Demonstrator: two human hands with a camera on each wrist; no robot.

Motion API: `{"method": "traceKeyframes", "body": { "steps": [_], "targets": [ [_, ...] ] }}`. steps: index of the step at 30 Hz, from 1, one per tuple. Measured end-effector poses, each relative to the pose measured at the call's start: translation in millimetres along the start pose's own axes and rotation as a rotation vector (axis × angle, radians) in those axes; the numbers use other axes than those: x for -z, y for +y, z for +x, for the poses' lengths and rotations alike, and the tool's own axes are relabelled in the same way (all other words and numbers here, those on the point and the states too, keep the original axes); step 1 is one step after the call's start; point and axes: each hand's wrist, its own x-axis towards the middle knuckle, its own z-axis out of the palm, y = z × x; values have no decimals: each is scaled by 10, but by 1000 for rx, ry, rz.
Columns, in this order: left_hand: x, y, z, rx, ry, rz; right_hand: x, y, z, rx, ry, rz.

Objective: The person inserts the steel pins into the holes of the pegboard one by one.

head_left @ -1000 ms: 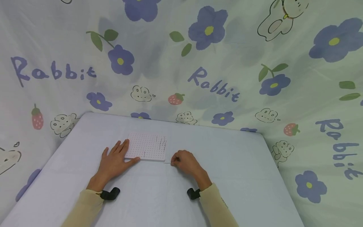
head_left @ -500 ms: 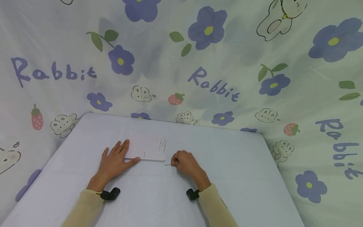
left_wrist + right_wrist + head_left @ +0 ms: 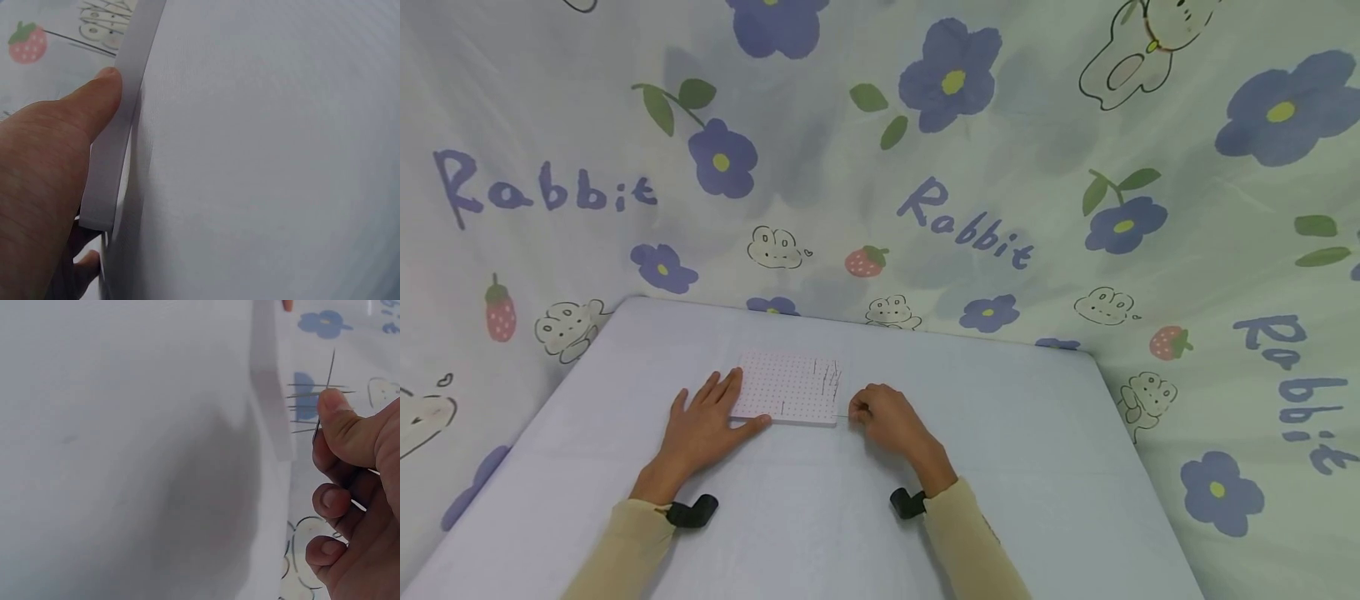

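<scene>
A white board [image 3: 775, 387] with rows of small holes lies on the table. Several thin dark needles [image 3: 827, 382] stand upright along its right side, and a lone needle [image 3: 782, 407] rises near the front edge. My left hand [image 3: 700, 429] steadies the board at its left front corner, fingers spread and straight, thumb along the front side. In the left wrist view the thumb presses the board's side [image 3: 115, 162]. Just right of the board, my right hand [image 3: 891, 423] pinches another needle [image 3: 331, 367] between thumb and index finger; its tip points left over the board's right front corner.
The white-covered table [image 3: 1015, 450] extends around the board on all sides. Behind it hangs a curtain [image 3: 820, 167] printed with flowers and rabbits. A black wrist camera [image 3: 694, 512] sits on the left wrist and another camera [image 3: 907, 503] on the right.
My right hand, holding the needle, has moved slightly away from me, bringing the needle's tip from in front of the board to its right front corner. The left hand and board stay put.
</scene>
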Motion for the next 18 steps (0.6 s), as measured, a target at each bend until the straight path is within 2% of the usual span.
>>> {"method": "traceKeyframes", "body": {
  "steps": [11, 18],
  "targets": [
    [20, 17, -9, -2, 5, 0, 261, -208, 195, 43, 54, 149],
    [7, 2, -11, 0, 9, 5, 347, -198, 377, 52, 119, 263]
  ]
}}
